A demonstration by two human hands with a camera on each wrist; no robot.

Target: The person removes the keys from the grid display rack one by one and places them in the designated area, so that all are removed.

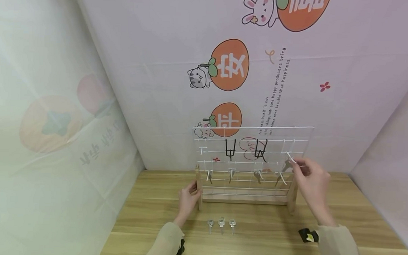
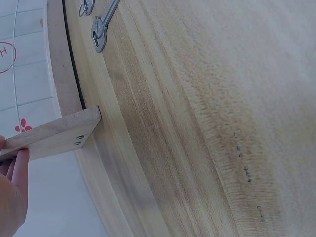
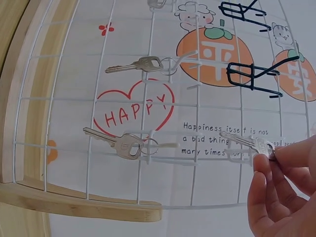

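A white wire grid rack point(image 1: 245, 188) on a wooden stand is upright on the table. My left hand point(image 1: 189, 197) holds the stand's left wooden post point(image 2: 59, 132), fingers on one side of the board. At the upper right of the grid, my right hand point(image 1: 311, 180) pinches a silver key point(image 3: 244, 140) by its head end, right at a white hook point(image 1: 290, 156). The fingers partly hide the key's ring. Lower down, several silver keys hang by rings from white hooks, among them a key point(image 3: 129, 146) with its blade pointing down.
Two black hooks point(image 1: 230, 151) sit on the grid's upper middle. Three silver keys point(image 1: 221, 222) lie in a row on the wooden table point(image 1: 254, 242) before the rack. Behind it stands a printed white cloth wall point(image 1: 164, 103), with another cloth wall point(image 1: 47, 182) on the left.
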